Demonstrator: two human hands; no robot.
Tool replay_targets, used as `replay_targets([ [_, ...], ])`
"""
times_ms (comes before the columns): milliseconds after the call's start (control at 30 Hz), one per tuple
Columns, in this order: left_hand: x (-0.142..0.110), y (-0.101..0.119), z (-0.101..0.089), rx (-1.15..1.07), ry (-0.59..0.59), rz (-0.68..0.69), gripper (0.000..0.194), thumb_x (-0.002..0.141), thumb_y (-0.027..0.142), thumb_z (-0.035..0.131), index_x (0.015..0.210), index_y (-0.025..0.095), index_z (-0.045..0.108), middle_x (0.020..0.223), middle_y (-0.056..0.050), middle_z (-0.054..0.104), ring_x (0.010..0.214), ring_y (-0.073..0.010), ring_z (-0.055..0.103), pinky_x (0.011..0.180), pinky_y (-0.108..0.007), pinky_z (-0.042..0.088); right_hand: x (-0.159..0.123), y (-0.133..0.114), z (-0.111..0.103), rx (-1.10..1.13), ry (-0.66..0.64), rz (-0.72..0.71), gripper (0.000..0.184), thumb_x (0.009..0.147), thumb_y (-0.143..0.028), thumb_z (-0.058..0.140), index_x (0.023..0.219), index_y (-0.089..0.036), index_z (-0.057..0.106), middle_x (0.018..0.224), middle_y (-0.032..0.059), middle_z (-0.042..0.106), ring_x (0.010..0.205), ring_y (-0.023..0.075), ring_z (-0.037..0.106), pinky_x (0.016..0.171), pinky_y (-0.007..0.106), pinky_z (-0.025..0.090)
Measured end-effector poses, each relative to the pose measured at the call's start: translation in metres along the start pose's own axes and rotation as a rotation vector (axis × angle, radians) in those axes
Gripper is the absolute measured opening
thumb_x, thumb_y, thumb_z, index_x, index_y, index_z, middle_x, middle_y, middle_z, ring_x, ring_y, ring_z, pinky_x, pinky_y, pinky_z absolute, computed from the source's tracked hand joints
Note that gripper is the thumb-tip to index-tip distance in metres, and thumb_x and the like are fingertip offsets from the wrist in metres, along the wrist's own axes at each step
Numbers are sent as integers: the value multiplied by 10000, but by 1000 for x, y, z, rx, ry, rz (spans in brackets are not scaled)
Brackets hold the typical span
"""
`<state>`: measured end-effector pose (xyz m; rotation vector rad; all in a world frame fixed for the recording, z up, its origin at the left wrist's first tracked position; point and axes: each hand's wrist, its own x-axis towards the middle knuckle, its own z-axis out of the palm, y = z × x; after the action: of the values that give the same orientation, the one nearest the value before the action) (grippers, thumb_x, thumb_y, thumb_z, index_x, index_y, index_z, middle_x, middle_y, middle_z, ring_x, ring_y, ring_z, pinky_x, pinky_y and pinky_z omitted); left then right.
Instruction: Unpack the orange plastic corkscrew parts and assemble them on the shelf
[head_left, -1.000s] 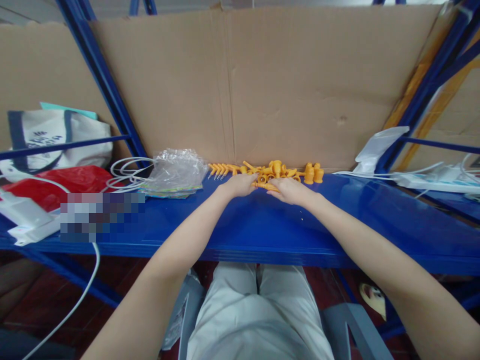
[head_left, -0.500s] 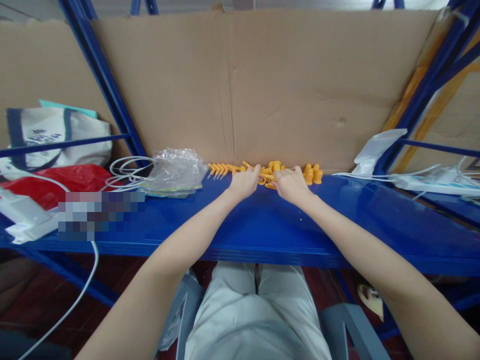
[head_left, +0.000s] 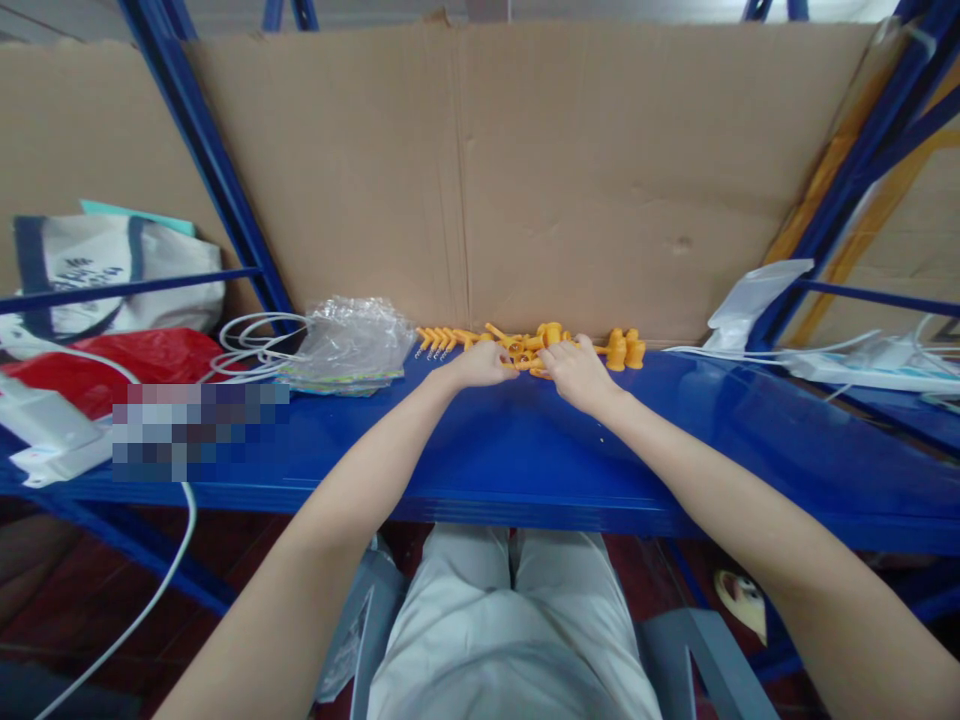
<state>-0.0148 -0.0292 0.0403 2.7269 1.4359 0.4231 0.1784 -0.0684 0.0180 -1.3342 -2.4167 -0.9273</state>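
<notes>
A heap of small orange plastic parts [head_left: 551,336] lies at the back of the blue shelf [head_left: 480,450], against the cardboard wall. My left hand [head_left: 480,363] and my right hand [head_left: 576,370] meet at the near edge of the heap, fingers curled in a pinch on one orange piece [head_left: 526,365] between them. A row of orange screw-like parts [head_left: 442,341] lies just left of the heap. Two upright orange caps [head_left: 627,350] stand to its right.
A crumpled clear plastic bag [head_left: 351,340] and coiled white cable [head_left: 251,345] lie left of the parts. Farther left are a red bag [head_left: 127,362], a white tote [head_left: 105,275] and a white box [head_left: 45,430]. White packets and a power strip [head_left: 870,368] sit right.
Both hands reached back into the heap half a second ago, then drew slightly toward me, still together on an orange piece.
</notes>
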Motion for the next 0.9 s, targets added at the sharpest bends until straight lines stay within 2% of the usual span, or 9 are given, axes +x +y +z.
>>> replay_targets([
  [133, -2, -6, -8, -143, -3, -29, 229, 790, 337, 632, 754, 133, 728, 634, -6, 620, 640, -150, 572, 584, -247, 409, 1, -3, -3, 14, -44, 11, 366, 1008, -127, 328, 1167, -72, 653, 1024, 204, 701, 1008, 314, 581, 895, 423, 280],
  [300, -3, -12, -17, -291, -178, -76, 296, 747, 348, 620, 869, 121, 765, 727, -52, 688, 567, -147, 541, 491, -259, 412, 2, -8, -5, 53, -31, -17, 315, 1016, -167, 382, 1159, -97, 654, 1067, 190, 710, 1046, 308, 578, 921, 416, 295],
  [400, -3, -15, -17, -261, -210, -92, 326, 761, 349, 612, 940, 127, 771, 783, -58, 713, 592, -165, 585, 520, -272, 460, 4, -11, -5, 64, -35, -8, 308, 1009, -173, 391, 1154, -83, 647, 1087, 204, 713, 1066, 316, 590, 949, 433, 308],
  [500, -2, -10, -8, -92, -107, -58, 344, 846, 341, 566, 1070, 154, 746, 948, -78, 746, 834, -228, 686, 732, -302, 539, 4, -10, -6, 75, -75, 45, 299, 983, -194, 433, 1159, -65, 638, 1041, 218, 721, 1033, 325, 626, 943, 444, 347],
  [567, -3, 0, 2, 47, 4, -10, 341, 917, 310, 509, 1177, 185, 691, 1150, -99, 729, 1070, -258, 672, 906, -335, 522, 3, -7, -7, 100, -142, 114, 316, 943, -204, 490, 1185, -59, 633, 1013, 208, 730, 990, 321, 658, 903, 425, 395],
  [633, -5, 13, 12, 140, 67, 28, 348, 960, 298, 470, 1263, 212, 616, 1300, -113, 672, 1188, -282, 632, 968, -390, 506, 4, -3, -9, 150, -264, 199, 334, 908, -213, 528, 1181, -74, 658, 1003, 184, 742, 946, 303, 684, 837, 381, 442],
  [767, -7, 33, 25, 189, 71, 42, 369, 978, 337, 467, 1313, 199, 536, 1352, -148, 615, 1165, -315, 647, 958, -443, 519, 11, 6, -13, 269, -518, 264, 299, 913, -204, 495, 1061, -125, 743, 948, 136, 767, 865, 246, 716, 726, 299, 481],
  [833, -5, 33, 26, 179, 74, 28, 355, 983, 352, 460, 1290, 194, 539, 1339, -154, 613, 1144, -318, 654, 946, -444, 524, 17, 8, -15, 233, -522, 253, 317, 937, -228, 482, 1067, -122, 751, 996, 157, 768, 905, 260, 724, 735, 305, 492],
  [900, -1, 26, 26, 158, 85, 36, 326, 986, 361, 458, 1243, 190, 562, 1319, -154, 621, 1132, -313, 655, 940, -437, 522, 24, 7, -19, 126, -465, 232, 347, 960, -271, 479, 1103, -99, 744, 1067, 207, 753, 984, 302, 720, 766, 338, 499],
])
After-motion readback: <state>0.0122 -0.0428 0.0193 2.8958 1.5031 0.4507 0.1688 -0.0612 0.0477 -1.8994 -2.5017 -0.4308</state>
